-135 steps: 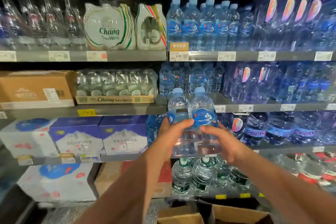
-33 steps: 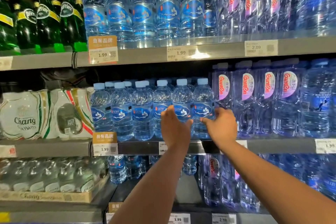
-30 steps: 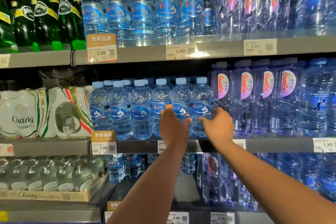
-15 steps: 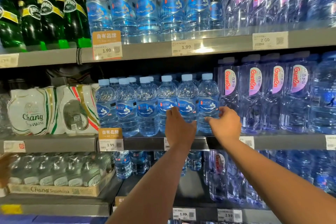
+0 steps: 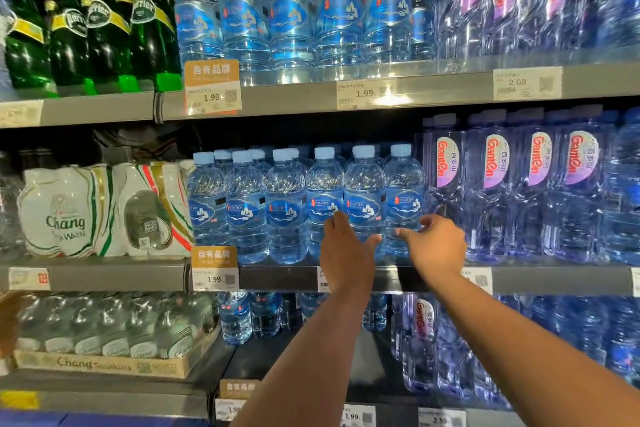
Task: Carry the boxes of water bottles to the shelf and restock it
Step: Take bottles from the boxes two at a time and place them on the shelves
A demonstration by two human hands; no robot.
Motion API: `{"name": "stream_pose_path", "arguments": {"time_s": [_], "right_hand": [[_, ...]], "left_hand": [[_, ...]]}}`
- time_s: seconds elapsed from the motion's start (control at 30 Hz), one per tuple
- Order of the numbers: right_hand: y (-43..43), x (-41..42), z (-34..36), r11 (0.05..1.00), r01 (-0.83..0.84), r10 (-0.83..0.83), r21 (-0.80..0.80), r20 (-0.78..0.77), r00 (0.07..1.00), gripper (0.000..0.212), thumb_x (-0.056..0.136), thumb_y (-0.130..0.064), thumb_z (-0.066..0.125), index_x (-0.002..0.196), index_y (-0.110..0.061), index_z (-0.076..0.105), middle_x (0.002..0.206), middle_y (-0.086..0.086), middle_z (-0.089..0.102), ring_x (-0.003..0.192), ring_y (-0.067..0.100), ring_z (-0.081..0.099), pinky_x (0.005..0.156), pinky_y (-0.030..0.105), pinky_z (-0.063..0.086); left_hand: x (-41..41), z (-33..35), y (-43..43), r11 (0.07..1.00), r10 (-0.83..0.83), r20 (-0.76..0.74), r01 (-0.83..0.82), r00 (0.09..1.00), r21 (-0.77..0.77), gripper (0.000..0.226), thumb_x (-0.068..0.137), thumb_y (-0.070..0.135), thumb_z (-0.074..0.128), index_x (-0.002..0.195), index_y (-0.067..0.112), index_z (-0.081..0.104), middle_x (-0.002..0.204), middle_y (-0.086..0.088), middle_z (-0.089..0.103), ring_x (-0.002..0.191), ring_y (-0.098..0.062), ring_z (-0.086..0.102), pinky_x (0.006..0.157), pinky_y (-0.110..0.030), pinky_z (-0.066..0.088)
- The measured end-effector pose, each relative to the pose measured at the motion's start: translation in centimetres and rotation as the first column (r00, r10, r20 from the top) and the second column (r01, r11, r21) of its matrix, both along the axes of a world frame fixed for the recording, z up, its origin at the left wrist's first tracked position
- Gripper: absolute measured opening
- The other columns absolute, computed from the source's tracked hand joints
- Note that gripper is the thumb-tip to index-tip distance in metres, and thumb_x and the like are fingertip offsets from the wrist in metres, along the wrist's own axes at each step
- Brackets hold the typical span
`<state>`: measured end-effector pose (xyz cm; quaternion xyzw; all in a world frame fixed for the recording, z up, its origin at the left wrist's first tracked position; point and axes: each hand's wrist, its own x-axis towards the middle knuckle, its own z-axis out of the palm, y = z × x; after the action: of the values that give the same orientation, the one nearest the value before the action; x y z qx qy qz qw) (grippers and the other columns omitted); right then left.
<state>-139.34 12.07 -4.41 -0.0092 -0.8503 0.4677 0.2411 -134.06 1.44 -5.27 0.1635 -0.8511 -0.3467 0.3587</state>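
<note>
A row of clear water bottles with blue labels (image 5: 287,204) stands at the front of the middle shelf (image 5: 277,277). Both of my arms reach up to the right end of that row. My left hand (image 5: 346,253) lies with straight fingers against the second bottle from the right (image 5: 363,191), its thumb spread to the right. My right hand (image 5: 434,246) is relaxed, and its fingertips touch the lower body of the rightmost bottle (image 5: 403,191). Neither hand grips a bottle. No box is in view.
The same blue-label bottles (image 5: 291,17) fill the shelf above, beside green Perrier bottles (image 5: 104,35). Purple Ganten bottles (image 5: 512,184) stand right of the row. Chang packs (image 5: 86,211) sit to the left, and a Chang tray (image 5: 104,362) lies on the shelf below.
4.5 s ago both hands held two bottles low in front of the shelves. Those bottles now stand on the middle shelf. Over the last second my hands stayed at them, with the fingers easing off.
</note>
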Motion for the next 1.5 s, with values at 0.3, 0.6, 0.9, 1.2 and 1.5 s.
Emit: {"name": "stream_pose_path", "arguments": {"time_s": [0.3,0.6,0.9,1.2,1.5], "right_hand": [[0.1,3.9,1.5,0.872,-0.192,0.16,0.451,0.109,0.981,0.023,0.085,-0.019,0.057,0.099,-0.003,0.061,0.104,0.019,0.065,0.095,0.035,0.061,0.07,0.032,0.044],[-2.3,11.8,1.5,0.532,-0.321,0.15,0.784,0.286,0.946,0.017,0.087,-0.031,0.054,0.091,-0.014,0.055,0.099,0.006,0.063,0.081,0.026,0.055,0.069,0.032,0.046],[-7.3,22.6,-5.5,0.492,-0.419,0.154,0.763,0.398,0.904,0.035,0.087,-0.034,0.054,0.112,-0.01,0.062,0.117,0.011,0.063,0.108,0.031,0.061,0.084,0.038,0.05],[-12.5,32.2,-16.3,0.407,-0.532,0.115,0.743,0.536,0.836,0.04,0.088,-0.033,0.053,0.124,-0.017,0.059,0.128,0.008,0.059,0.119,0.03,0.056,0.091,0.039,0.048],[-13.1,35.8,-26.6,0.379,-0.658,0.089,0.65,0.683,0.725,0.03,0.087,-0.029,0.054,0.11,-0.011,0.062,0.114,0.009,0.063,0.107,0.029,0.061,0.083,0.033,0.048]], "left_hand": [[3.8,-0.2,-1.6,0.929,-0.024,0.27,0.121,0.963,-0.35,0.05,0.091,0.024,0.052,0.138,0.016,0.038,0.138,-0.003,0.047,0.125,-0.023,0.047,0.099,-0.037,0.042],[9.7,0.4,-5.6,0.791,0.146,0.516,0.214,0.844,-0.574,0.038,0.085,0.038,0.059,0.119,0.022,0.055,0.111,-0.001,0.063,0.104,-0.024,0.061,0.081,-0.034,0.046],[21.4,-6.6,-10.7,0.804,0.09,0.627,0.315,0.774,-0.504,0.039,0.088,0.037,0.053,0.119,0.016,0.058,0.122,-0.009,0.061,0.113,-0.03,0.059,0.088,-0.038,0.048],[31.1,-17.3,-15.0,0.821,0.054,0.742,0.394,0.668,-0.414,0.031,0.086,0.029,0.055,0.112,0.013,0.062,0.116,-0.008,0.065,0.111,-0.029,0.061,0.085,-0.034,0.049],[34.1,-28.5,-15.1,0.835,0.006,0.854,0.467,0.519,-0.29,0.032,0.092,0.033,0.046,0.115,0.017,0.063,0.117,-0.007,0.062,0.108,-0.029,0.06,0.084,-0.036,0.048]]}}
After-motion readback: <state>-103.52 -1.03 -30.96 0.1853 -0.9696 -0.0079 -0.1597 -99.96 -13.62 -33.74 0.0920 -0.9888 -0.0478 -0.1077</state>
